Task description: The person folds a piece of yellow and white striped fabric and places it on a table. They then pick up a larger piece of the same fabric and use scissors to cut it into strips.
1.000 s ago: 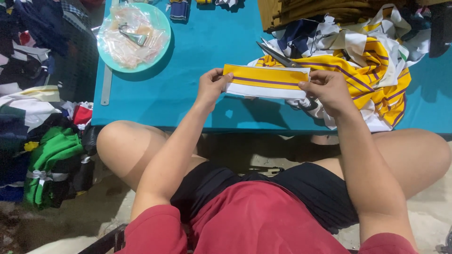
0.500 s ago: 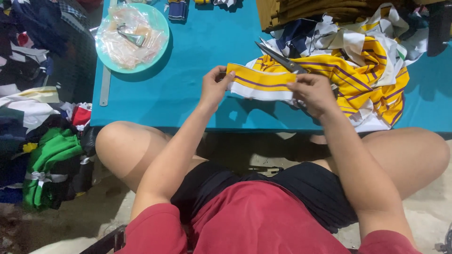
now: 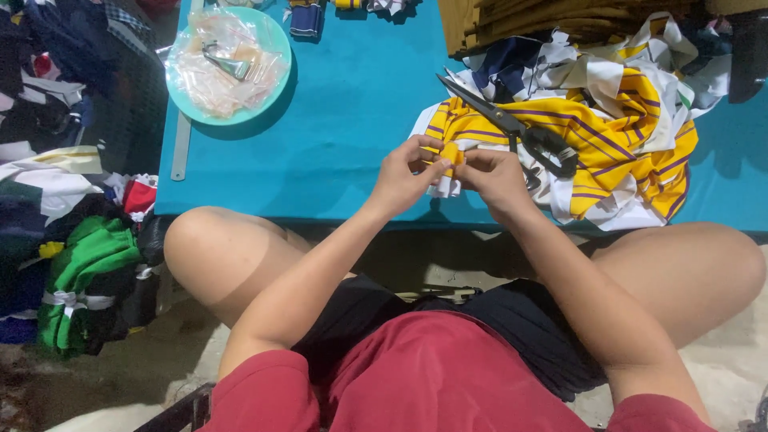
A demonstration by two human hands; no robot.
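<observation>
Between hands [image 3: 452, 172], pinched: folded yellow striped cloth [image 3: 445, 152].

Tailoring workshop — fabric scraps [image 3: 608, 120], scissors [image 3: 512, 128], bundled cloth [image 3: 80, 280] beside table [image 3: 352, 120].

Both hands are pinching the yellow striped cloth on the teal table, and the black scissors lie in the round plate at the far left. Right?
Not quite. In the head view the black scissors lie on the pile of striped cloth, not in the round plate. Left hand and right hand do pinch the cloth.
</observation>
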